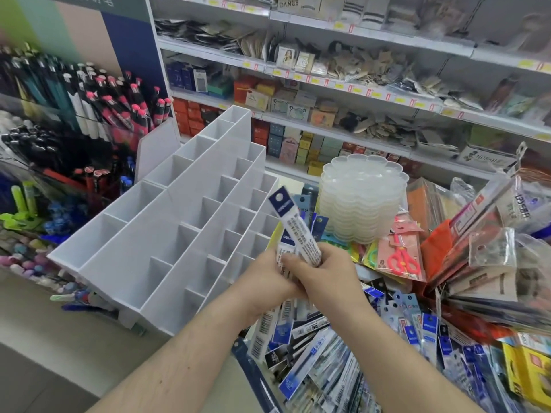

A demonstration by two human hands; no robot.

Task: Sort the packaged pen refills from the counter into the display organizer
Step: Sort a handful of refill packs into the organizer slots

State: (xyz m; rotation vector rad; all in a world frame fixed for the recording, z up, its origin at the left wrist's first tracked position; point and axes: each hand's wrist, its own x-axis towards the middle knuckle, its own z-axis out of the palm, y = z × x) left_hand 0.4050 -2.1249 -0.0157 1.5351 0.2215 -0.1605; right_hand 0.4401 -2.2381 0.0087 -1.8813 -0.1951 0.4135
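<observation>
The fingers of both hands are curled round a small bundle of packaged pen refills (293,234), held upright just in front of the white organizer (155,234). The left hand (268,275) grips the lower part of the packs from the left, and the right hand (325,272) closes on them from the right, its fingertips pressed against the front pack. The blue header card of the tallest pack stands above the knuckles, close to the organizer's nearest row of compartments, all of which look empty. Many more refill packs (328,353) lie heaped on the counter below the wrists. The bundle holds several slippery sleeves, so a loose grip could let one slide out and drop back into the heap. Packs fanned unevenly could also catch on a divider, or different kinds could end up sharing one compartment.
</observation>
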